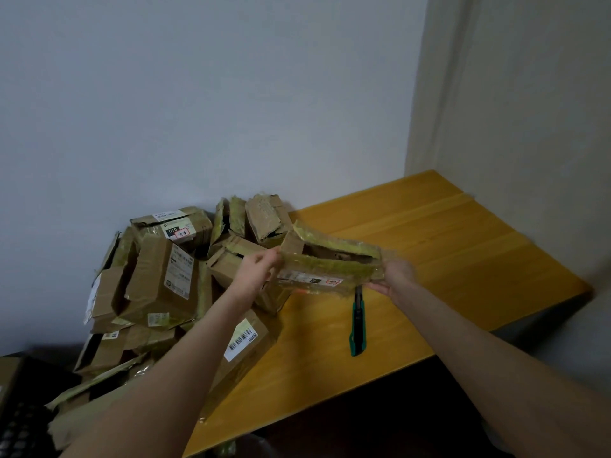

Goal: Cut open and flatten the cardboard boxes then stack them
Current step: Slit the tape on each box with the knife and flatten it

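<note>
A small taped cardboard box (330, 264) hangs in the air above the wooden table (446, 246), its top partly torn open. My left hand (256, 269) pinches the box's left end. My right hand (395, 277) grips its right end from below and looks blurred. A green and black utility knife (358, 322) lies on the table just under the box, untouched. A heap of used cardboard boxes (172, 279) fills the left side of the table against the wall.
White walls close the table in at the back and at the right. A dark keyboard (20, 424) sits at the bottom left beside the heap. Bare wood stretches to the right of the knife.
</note>
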Motion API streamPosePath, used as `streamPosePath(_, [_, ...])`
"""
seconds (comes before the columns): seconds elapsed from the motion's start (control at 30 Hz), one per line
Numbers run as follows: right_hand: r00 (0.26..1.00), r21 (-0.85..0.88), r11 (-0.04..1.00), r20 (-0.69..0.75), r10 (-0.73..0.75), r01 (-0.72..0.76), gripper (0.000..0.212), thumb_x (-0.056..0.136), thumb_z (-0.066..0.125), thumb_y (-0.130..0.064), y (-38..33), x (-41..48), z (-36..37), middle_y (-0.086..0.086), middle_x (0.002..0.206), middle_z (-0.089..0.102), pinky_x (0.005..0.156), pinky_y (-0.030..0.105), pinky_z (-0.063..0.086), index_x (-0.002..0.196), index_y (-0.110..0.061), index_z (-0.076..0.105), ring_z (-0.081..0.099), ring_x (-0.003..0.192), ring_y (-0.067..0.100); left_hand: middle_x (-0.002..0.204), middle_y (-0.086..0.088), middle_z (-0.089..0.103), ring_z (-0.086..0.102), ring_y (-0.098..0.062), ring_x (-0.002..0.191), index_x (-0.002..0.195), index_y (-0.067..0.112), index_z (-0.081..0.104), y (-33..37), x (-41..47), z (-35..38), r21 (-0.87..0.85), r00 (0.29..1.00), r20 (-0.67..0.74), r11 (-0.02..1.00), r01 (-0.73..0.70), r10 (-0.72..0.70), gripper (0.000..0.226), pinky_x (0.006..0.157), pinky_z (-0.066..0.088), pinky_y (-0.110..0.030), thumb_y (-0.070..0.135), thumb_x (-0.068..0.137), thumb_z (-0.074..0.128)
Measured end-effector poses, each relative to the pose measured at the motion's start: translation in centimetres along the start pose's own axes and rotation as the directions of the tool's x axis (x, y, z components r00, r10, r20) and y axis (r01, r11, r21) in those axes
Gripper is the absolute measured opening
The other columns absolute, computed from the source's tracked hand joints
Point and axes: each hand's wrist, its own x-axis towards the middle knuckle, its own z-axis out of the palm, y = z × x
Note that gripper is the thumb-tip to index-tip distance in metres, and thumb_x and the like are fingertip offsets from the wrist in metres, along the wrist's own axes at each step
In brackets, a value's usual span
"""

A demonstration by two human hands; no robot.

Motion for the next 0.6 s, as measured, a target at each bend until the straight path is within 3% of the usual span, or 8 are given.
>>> streamPosePath(0.07, [0.998, -0.058, 0.997, -0.048, -0.051, 0.048, 0.019, 0.103, 0.041, -0.01, 0.2, 0.0, 0.3, 0.016, 0.116, 0.061, 0.07, 0.04, 0.058, 0.115, -0.004, 0.054, 0.066, 0.095, 0.034, 0.12, -0.001, 0.064, 0.059, -0.02, 0.108, 0.117, 0.013, 0.063, 0.6, 0.5, -0.1, -0.097, 0.993, -0.056, 0.991, 0.096, -0.102, 0.034, 0.085, 0.048, -0.03, 0.037, 0.095, 0.052])
streamPosePath(0.17, [0.992, -0.165, 0.979, -0.015, -0.124, 0.12, 0.034, 0.104, 0.039, -0.015, 0.1, -0.6, 1.1, 0.016, 0.13, 0.056, 0.072, 0.038, 0.059, 0.135, -0.004, 0.049, 0.064, 0.102, 0.034, 0.12, -0.004, 0.058, 0.059, -0.018, 0.097, 0.134, 0.012, 0.048, 1.8, 1.4, 0.0, 0.274, 0.973, -0.18, 0.943, 0.191, -0.145, 0.056, 0.07, 0.052, -0.029, 0.037, 0.087, 0.067])
streamPosePath(0.23, [0.986, -0.197, 0.967, 0.025, -0.162, 0.164, 0.041, 0.104, 0.038, -0.016, -0.3, -1.2, 1.3, 0.014, 0.142, 0.047, 0.079, 0.04, 0.058, 0.144, -0.005, 0.04, 0.061, 0.108, 0.034, 0.121, -0.008, 0.058, 0.06, -0.021, 0.1, 0.136, 0.01, 0.047, 2.2, 1.8, 0.3, 0.353, 0.956, -0.2, 0.895, 0.274, -0.214, 0.059, 0.075, 0.056, -0.034, 0.031, 0.086, 0.07])
streamPosePath(0.33, [0.974, -0.202, 0.953, 0.077, -0.213, 0.225, 0.04, 0.104, 0.039, -0.015, -1.2, -2.0, 1.0, 0.014, 0.144, 0.042, 0.085, 0.038, 0.055, 0.142, -0.001, 0.039, 0.057, 0.11, 0.03, 0.112, -0.01, 0.059, 0.06, -0.027, 0.099, 0.126, 0.006, 0.054, 2.2, 1.7, 0.3, 0.272, 0.929, -0.183, 0.891, 0.363, -0.322, 0.048, 0.082, 0.057, -0.041, 0.026, 0.086, 0.071])
streamPosePath(0.43, [0.972, -0.133, 0.965, 0.099, -0.214, 0.226, 0.038, 0.104, 0.039, -0.012, -1.7, -2.4, 0.3, 0.015, 0.138, 0.044, 0.091, 0.039, 0.052, 0.139, 0.002, 0.041, 0.053, 0.105, 0.025, 0.106, -0.007, 0.059, 0.058, -0.024, 0.095, 0.114, 0.009, 0.053, 1.9, 1.7, 1.2, 0.299, 0.934, -0.223, 0.892, 0.338, -0.278, 0.04, 0.086, 0.056, -0.042, 0.027, 0.084, 0.073])
streamPosePath(0.53, [0.98, -0.041, 0.981, 0.072, -0.188, 0.191, 0.041, 0.103, 0.04, -0.012, -2.0, -2.3, -0.2, 0.013, 0.136, 0.045, 0.089, 0.039, 0.051, 0.142, 0.0, 0.036, 0.054, 0.114, 0.031, 0.109, -0.004, 0.06, 0.061, -0.019, 0.094, 0.126, 0.01, 0.047, 2.1, 1.6, 2.1, 0.402, 0.962, -0.213, 0.883, 0.244, -0.168, 0.06, 0.082, 0.056, -0.037, 0.035, 0.079, 0.077])
streamPosePath(0.6, [0.984, 0.037, 0.986, 0.064, -0.166, 0.164, 0.041, 0.103, 0.041, -0.01, -2.4, -1.9, -0.5, 0.01, 0.128, 0.047, 0.087, 0.039, 0.051, 0.143, -0.001, 0.036, 0.055, 0.111, 0.031, 0.113, -0.004, 0.06, 0.065, -0.021, 0.096, 0.136, 0.009, 0.04, 2.4, 1.5, 2.2, 0.374, 0.979, -0.167, 0.911, 0.177, -0.121, 0.071, 0.083, 0.057, -0.04, 0.036, 0.08, 0.075])
